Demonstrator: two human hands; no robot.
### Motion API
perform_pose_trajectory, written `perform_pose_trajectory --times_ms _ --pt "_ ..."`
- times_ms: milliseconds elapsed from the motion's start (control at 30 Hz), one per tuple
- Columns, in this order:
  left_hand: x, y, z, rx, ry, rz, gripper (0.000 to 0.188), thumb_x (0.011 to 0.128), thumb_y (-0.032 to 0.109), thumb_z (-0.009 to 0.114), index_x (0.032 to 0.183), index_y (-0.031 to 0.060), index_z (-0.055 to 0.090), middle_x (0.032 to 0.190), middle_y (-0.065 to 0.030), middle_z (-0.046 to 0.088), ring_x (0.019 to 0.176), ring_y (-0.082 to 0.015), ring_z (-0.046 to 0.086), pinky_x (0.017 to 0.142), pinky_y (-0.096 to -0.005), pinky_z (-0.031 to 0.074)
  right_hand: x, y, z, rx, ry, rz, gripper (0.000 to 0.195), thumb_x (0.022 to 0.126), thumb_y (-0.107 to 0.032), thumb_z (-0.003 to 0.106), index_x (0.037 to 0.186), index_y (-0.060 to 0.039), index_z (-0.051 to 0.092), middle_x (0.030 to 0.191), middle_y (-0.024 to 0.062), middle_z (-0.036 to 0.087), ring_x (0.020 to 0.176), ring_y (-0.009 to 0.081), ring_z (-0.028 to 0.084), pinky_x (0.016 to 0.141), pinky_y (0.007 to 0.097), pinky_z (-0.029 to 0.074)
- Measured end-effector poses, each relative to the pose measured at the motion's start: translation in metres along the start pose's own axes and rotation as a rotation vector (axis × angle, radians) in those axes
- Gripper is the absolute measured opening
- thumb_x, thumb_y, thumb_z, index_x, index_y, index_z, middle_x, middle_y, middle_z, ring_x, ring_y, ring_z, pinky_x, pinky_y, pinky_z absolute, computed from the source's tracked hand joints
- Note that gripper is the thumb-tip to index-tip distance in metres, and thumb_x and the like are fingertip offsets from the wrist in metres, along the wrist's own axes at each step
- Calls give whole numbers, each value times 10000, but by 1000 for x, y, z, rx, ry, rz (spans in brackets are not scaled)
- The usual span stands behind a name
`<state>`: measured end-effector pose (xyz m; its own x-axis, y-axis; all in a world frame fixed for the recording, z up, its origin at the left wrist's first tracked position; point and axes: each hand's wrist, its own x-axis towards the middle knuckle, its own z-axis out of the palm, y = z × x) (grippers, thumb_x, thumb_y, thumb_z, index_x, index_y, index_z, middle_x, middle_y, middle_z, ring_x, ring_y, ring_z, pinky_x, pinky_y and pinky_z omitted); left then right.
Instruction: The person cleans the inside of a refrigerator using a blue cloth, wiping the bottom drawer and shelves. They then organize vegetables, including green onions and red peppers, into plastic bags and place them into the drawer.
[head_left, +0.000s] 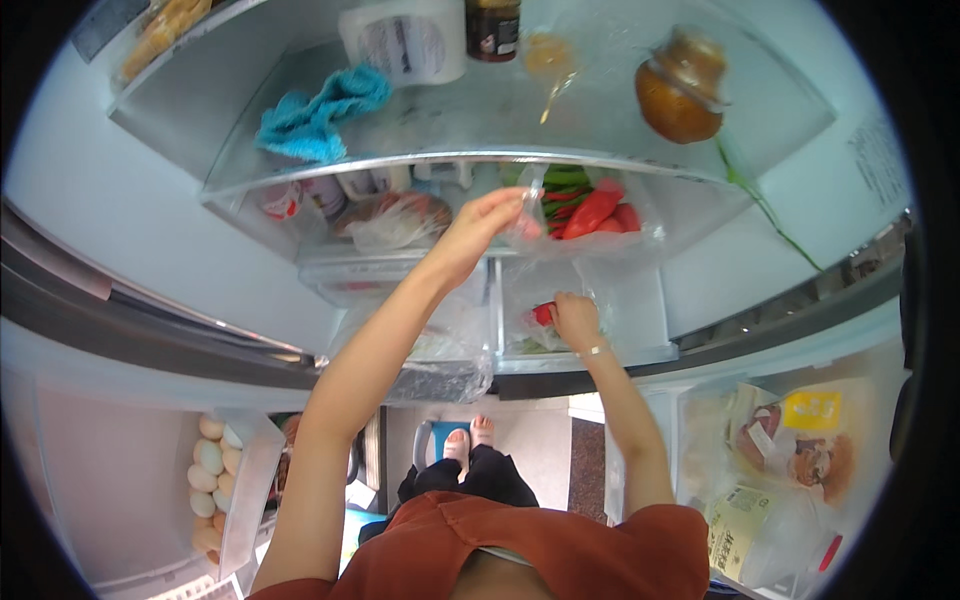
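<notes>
My left hand (474, 229) pinches the edge of a clear plastic bag (536, 180) on the lower refrigerator shelf. Inside that bag lie red peppers (596, 214) and long green peppers (564, 178). Below it, my right hand (576, 321) is over the pulled-out right drawer (637, 319), its fingers closed on a red piece (544, 313) that looks like a pepper. Clear plastic film surrounds this piece, and some greenery shows beneath it. The palm hides part of what the right hand grips.
Above are a glass shelf edge (450, 157), a blue cloth (322, 112), a white tub (405, 45) and a brown jar (679, 90). A bagged food item (397, 217) sits left. Door racks hold eggs (206, 480) and packaged food (795, 442). My feet (469, 439) are on a blue stool.
</notes>
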<state>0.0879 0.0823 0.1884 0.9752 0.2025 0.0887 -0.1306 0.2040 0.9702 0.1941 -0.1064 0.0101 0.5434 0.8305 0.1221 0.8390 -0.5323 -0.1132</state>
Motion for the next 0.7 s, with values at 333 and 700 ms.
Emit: perform_pose_trajectory --times_ms 333,700 --pt "3 -10 17 12 95 89 410 826 151 446 1201 6 368 720 -8 504 702 -87 466 721 -227 356 -47 4 -162 637 1033 353 87 791 -109 519 797 -23 526 739 91 565 637 191 540 589 298 432" --pt "7 1 26 -1 155 187 472 777 81 474 1218 -7 329 725 -5 492 681 -84 461 685 -211 360 37 -20 -159 361 1012 96 329 661 -197 640 909 -21 516 771 123 573 685 254 553 762 368 389"
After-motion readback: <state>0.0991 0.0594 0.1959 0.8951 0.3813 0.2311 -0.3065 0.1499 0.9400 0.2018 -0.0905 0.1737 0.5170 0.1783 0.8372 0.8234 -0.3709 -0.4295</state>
